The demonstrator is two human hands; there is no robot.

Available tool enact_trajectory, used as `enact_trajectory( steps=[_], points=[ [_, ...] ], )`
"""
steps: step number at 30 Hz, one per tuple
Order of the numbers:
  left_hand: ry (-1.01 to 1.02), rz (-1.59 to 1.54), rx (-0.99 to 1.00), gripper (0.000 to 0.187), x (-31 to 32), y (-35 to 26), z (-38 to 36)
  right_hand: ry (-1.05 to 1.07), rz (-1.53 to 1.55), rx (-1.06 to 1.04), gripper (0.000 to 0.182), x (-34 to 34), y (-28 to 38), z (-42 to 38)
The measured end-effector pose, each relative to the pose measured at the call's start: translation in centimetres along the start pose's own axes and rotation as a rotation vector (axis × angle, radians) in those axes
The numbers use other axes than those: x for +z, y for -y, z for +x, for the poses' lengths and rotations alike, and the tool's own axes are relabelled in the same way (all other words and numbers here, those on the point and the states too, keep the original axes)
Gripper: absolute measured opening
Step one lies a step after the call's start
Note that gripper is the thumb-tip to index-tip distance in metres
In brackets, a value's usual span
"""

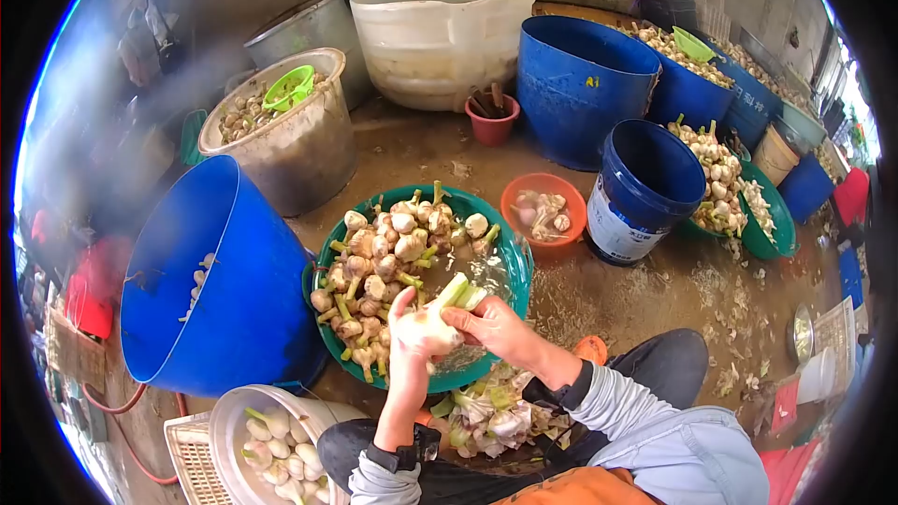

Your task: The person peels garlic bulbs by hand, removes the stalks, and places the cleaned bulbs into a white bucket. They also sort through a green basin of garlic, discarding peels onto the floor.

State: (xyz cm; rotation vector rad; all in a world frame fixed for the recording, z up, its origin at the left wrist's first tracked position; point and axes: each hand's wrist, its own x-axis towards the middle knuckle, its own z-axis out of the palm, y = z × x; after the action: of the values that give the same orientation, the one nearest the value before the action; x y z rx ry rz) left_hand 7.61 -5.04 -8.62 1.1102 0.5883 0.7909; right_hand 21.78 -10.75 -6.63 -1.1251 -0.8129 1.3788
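Observation:
A pale garlic bulb (430,329) with a cut green stem is held between both hands, over the near edge of a green basin (517,266). My left hand (412,346) cups the bulb from the left, thumb up. The fingers of my right hand (496,325) pinch it at the base of the stem. Unpeeled garlic bulbs (374,262) with short stems fill much of the basin, with some water at its right. Below the basin lies a heap of peeled-off skins (500,411). Whether either hand holds a tool cannot be made out.
A white bucket (224,440) of peeled bulbs stands at the lower left, beside a tilted blue tub (201,281). An orange bowl (558,184) and a dark blue bucket (645,168) stand beyond the basin. Large tubs line the back; more garlic (716,173) is at the right.

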Motion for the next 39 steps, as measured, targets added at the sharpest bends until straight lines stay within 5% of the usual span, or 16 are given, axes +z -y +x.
enact_trajectory(
  steps=[2, 3, 4, 6, 9, 10, 11, 14, 16, 18, 22, 28, 31, 33, 35, 39],
  points=[
    [0.199, -0.626, -0.167, 0.066, -1.3, 0.4, 0.3, -0.152, -0.297, -0.348, 0.021, 1.2, -0.4, 0.3],
    [0.117, -0.481, -0.128, 0.064, -1.0, 0.3, 0.0, -0.229, -0.444, -0.523, 0.02, 1.5, -0.6, 0.4],
    [0.032, -0.331, -0.102, 0.062, -0.6, 0.0, -0.2, -0.241, -0.334, -0.355, 0.018, 1.2, -1.0, 0.3],
    [-0.159, 0.449, 0.417, 0.056, 0.9, -0.5, -0.5, -0.185, -0.271, -0.302, 0.018, 1.3, -0.5, 0.1],
    [-0.101, 0.343, 0.238, 0.056, -0.8, -0.9, -0.4, -0.012, -0.094, -0.095, 0.019, 1.3, 0.9, -1.1],
    [0.027, -0.237, -0.18, 0.054, -1.5, -1.7, -0.4, 0.033, -0.003, -0.084, 0.02, 1.5, 1.1, -1.3],
    [0.197, -0.404, -0.221, 0.051, -2.3, -1.1, -0.2, 0.078, 0.087, -0.074, 0.02, 1.5, 1.2, -1.4],
    [-0.052, -0.032, -0.101, 0.043, -0.9, -1.1, -0.1, -0.037, -0.397, -0.522, 0.022, 0.6, -1.1, 0.2],
    [-0.134, 0.164, -0.038, 0.039, -0.1, -0.7, 0.0, -0.053, -0.44, -0.51, 0.023, 0.8, -1.1, 0.1],
    [-0.113, 0.13, -0.045, 0.041, -0.5, 0.0, -0.3, -0.047, 0.01, -0.245, 0.024, 1.1, -0.8, -0.4],
    [0.372, -0.019, 0.007, 0.034, -2.4, -1.9, -0.1, 0.055, 0.616, 0.003, 0.034, -1.3, -1.3, 1.0],
    [-0.094, -0.312, -0.116, 0.03, -1.9, -1.0, 0.4, 0.346, 0.964, 0.11, 0.032, -1.6, -1.7, 1.7],
    [-0.126, -0.543, -0.116, 0.033, -1.8, -0.9, 0.5, 0.707, 0.893, -0.018, 0.027, -2.9, 0.2, -0.2],
    [-0.188, -0.611, -0.109, 0.033, -2.0, -1.3, 0.7, 0.391, 0.104, 0.044, 0.028, -4.6, -1.8, -2.5],
    [-0.223, -0.6, -0.106, 0.032, -2.3, -0.9, 0.8, 0.609, -0.977, 0.327, 0.034, -4.0, -6.2, -2.0],
    [-0.232, -0.565, -0.067, 0.03, -2.5, -0.6, 0.8, 0.298, -0.76, -0.248, 0.029, -2.5, -5.9, 0.0]
  ],
)
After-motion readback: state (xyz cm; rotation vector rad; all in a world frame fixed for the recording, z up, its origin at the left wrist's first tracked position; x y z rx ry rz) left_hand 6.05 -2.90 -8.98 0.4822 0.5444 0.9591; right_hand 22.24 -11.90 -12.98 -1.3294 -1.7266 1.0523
